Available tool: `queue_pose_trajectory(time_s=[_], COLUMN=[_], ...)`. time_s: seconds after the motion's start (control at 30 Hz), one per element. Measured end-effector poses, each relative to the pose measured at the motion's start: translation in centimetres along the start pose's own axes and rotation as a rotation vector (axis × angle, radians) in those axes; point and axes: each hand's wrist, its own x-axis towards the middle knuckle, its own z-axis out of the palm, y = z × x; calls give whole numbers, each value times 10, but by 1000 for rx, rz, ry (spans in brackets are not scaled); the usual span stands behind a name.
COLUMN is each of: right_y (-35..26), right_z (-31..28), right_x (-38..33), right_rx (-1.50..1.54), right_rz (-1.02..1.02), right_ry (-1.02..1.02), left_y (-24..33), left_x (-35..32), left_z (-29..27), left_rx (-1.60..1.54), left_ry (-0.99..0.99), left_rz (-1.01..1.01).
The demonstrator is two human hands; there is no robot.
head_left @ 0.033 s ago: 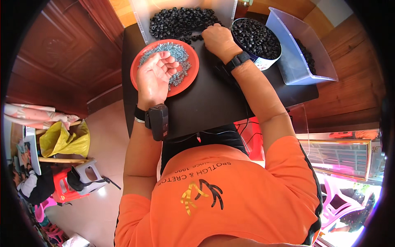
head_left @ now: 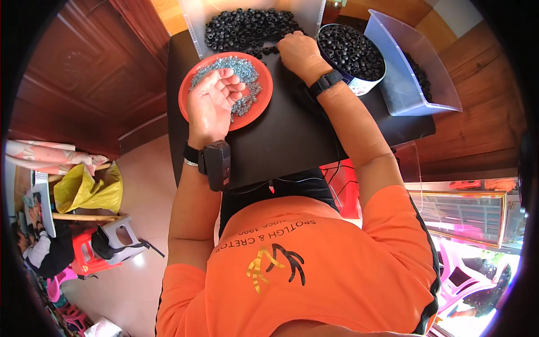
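Observation:
Over the orange-red plate (head_left: pixel 259 115) my left hand (head_left: pixel 210 104) is held palm up, its fingers half curled and apart. I see nothing in it. Small silvery metal pieces, like screws (head_left: pixel 238 67), are heaped on the plate under and around that hand. My right hand (head_left: pixel 300 53) is closed, back upward, at the front lip of a clear plastic bin. Its fingertips are beside small black round pieces with holes (head_left: pixel 247 31), piled in that bin (head_left: pixel 193 25). Whatever the right fingertips grip is hidden.
Right of my right hand stands a round tub (head_left: pixel 362 85) full of similar black pieces. Beyond it a second clear bin (head_left: pixel 412 92) holds more. Everything rests on a dark table (head_left: pixel 275 149). On the floor at left are a yellow sack (head_left: pixel 90 191) and stools (head_left: pixel 120 241).

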Motion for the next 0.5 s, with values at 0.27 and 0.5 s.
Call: queue_pose_trajectory(time_s=[0.27,0.5], right_y=[5,-8], right_z=[8,-22], right_x=[-5,-8], right_rx=[73,325], right_rz=[9,-123], right_ry=[133,251], left_y=[2,7], left_x=[2,3], left_z=[-2,-9], left_rx=[-14,-3], left_ry=[6,84], left_rz=[20,65])
